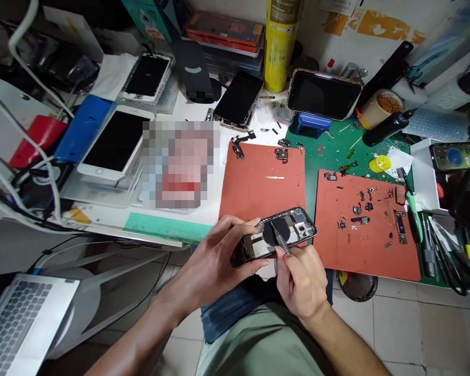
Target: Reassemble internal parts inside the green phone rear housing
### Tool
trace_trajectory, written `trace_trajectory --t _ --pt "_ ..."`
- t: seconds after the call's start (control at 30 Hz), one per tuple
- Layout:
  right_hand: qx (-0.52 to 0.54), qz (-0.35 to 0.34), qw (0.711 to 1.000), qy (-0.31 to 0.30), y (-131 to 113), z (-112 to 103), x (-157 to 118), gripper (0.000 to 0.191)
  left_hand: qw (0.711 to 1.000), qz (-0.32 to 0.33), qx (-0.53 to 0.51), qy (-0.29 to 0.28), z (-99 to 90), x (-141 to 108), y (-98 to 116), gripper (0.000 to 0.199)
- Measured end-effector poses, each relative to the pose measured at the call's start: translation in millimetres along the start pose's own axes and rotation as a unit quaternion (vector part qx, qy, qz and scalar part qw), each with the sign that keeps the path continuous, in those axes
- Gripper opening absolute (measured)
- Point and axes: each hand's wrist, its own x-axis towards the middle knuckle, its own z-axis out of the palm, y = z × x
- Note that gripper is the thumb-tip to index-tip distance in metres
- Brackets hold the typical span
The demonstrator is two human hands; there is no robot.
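Presently, an opened phone (267,238) is clamped by the fingers of the left hand (219,256) partly over the left mat (254,190), a tool (282,243) is pinched by the right hand (303,282), and the right mat (335,245) is cluttered with parts (357,210).

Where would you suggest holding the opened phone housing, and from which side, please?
Probably across its long outer edges near the left end, coming from the left, as the left hand does: the opened phone housing is a flat shell with its inside exposed, and the right hand holds a knurled tool over its middle from the near side.
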Motion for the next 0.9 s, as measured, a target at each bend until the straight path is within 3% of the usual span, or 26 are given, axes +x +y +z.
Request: trace_trajectory --t 0.9 --pt "0.006 0.01 1.0 -0.001 -6.7 -3.8 4.7 0.031 0.999 0.006 0.009 0.049 8.2 -1.7 -1.8 0.055"
